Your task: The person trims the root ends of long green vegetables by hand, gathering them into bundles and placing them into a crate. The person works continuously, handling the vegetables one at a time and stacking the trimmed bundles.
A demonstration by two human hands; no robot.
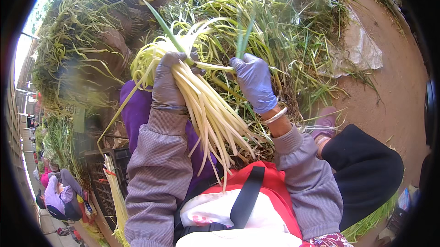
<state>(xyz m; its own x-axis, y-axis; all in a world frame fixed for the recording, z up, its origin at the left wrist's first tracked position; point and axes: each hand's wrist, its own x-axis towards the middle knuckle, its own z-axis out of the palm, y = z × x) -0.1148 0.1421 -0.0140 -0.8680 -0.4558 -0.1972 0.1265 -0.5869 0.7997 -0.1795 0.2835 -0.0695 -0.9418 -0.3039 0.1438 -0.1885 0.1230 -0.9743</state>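
Note:
My left hand (pixel 170 80), in a thin grey-blue glove, is closed around a bundle of pale yellow-white leafy stalks (pixel 209 109). The stalks' lower ends fan down over my lap, and their yellow leaves curl over above the fist. A green leaf (pixel 165 27) sticks up across the top of the bundle. To the right, my right hand (pixel 252 83), gloved in blue with a white bangle at the wrist, pinches green leaves (pixel 244 39) and the end of a pale stalk that runs across from the bundle. Its fingertips are partly hidden.
A large heap of green leafy stalks (pixel 288 23) lies ahead, beside a whitish plastic sheet (pixel 364 47). More stalks are piled at left (pixel 75 40). A black plastic crate (pixel 99 171) with a tied pale bundle (pixel 115 192) stands by my left arm. A co-worker (pixel 62 195) sits farther left.

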